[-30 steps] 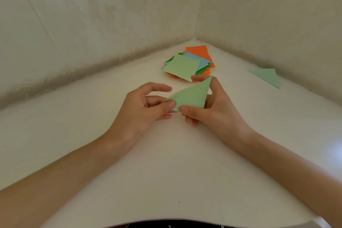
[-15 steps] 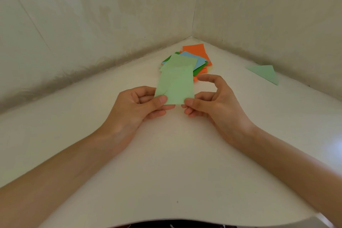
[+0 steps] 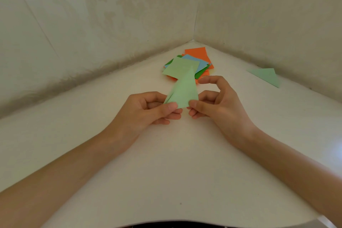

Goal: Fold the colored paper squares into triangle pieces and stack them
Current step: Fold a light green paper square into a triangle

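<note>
2 pale patterned walls (image 3: pixel 92 24) meet in a corner (image 3: pixel 194 37) behind a white tabletop (image 3: pixel 166 163) in soft light.

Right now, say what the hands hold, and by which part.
The light green folded paper triangle: the left hand pinches its lower left corner, the right hand its lower right corner.

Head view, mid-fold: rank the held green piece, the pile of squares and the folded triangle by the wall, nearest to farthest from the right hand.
1. Held green piece: pinched by the right hand, on its left side.
2. Pile of squares: just beyond that hand, ahead and slightly left.
3. Folded triangle: far right, beside the wall.
</note>
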